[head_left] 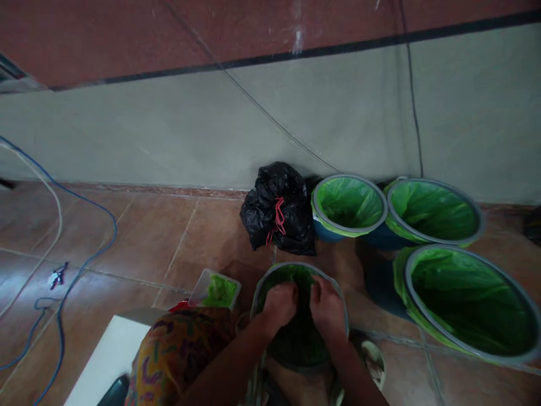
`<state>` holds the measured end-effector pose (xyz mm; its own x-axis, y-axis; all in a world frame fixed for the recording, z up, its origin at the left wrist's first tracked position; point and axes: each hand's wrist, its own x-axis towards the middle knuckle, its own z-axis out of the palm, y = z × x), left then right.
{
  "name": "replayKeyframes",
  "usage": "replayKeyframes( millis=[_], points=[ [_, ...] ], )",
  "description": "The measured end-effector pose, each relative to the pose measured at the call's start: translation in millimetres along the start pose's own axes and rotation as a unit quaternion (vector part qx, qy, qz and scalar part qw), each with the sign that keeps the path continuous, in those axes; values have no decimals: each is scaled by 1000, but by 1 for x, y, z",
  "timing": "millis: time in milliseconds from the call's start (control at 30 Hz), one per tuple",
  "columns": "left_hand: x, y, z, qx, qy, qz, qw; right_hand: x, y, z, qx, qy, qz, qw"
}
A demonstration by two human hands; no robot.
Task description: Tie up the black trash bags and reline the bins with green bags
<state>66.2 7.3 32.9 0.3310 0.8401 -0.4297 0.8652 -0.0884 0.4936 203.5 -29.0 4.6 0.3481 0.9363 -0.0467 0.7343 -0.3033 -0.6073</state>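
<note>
A round bin stands between my feet, its inside dark with green in it. Over its opening my left hand is closed, with the fingers curled in. Close to its right, my right hand is closed as well, thumb and fingers drawn together. Between and behind the hands some green material shows. Whatever the fingers grip is too dark and blurred to make out. Left of the bin, a clear plastic tub holds bright green bits.
Behind stands a black trash bag with a red tie. Bins lined with green bags stand at the right. A blue cable and keys lie on the tiled floor, left. A white box is beside my leg.
</note>
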Motion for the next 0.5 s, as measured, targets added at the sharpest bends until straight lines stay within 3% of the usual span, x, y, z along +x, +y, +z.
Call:
replayKeyframes(
  millis=[100, 167, 333, 500],
  points=[
    [-20, -9, -11, -32, 207, -32, 977, 6, 12, -13, -40, 16, 44, 998],
    [-31, -24, -5, -55, 271, -69, 959, 9, 21, -13, -69, -15, 56, 996],
    [-37, -54, 22, -120, 214, -136, 960, 9, 37, -4, -161, -108, 56, 979],
    [-31, -55, 25, -93, 190, -181, 961, 13, 34, -4, -222, -106, 33, 969]
  ],
)
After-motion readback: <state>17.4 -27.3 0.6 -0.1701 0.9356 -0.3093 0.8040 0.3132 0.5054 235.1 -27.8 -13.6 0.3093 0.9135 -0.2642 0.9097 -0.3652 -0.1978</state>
